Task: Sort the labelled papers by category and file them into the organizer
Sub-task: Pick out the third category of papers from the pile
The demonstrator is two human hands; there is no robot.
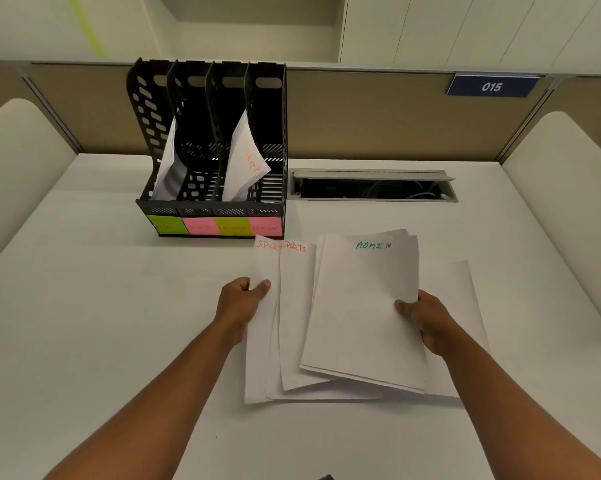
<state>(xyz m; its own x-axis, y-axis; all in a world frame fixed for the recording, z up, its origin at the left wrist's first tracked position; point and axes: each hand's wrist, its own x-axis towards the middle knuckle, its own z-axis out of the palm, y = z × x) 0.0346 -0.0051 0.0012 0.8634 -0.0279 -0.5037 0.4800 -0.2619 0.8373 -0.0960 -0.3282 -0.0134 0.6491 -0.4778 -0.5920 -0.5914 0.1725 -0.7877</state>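
We grip the right edge of a small stack of white sheets topped by the ADMIN paper [364, 306] with our right hand [427, 320], thumb on top, fingers underneath. Our left hand [241, 303] pinches the left edge of the outermost SPORTS paper [261, 327], thumb pressed on the sheet. A second SPORTS paper [296, 317] lies between the two, partly under the ADMIN stack, and more blank-looking sheets fan out on the counter [84, 323] beneath. The black organizer [216, 209] stands just behind the papers, its four slots fronted by green and pink labels. One slot at the far left and the third slot each hold folded paper.
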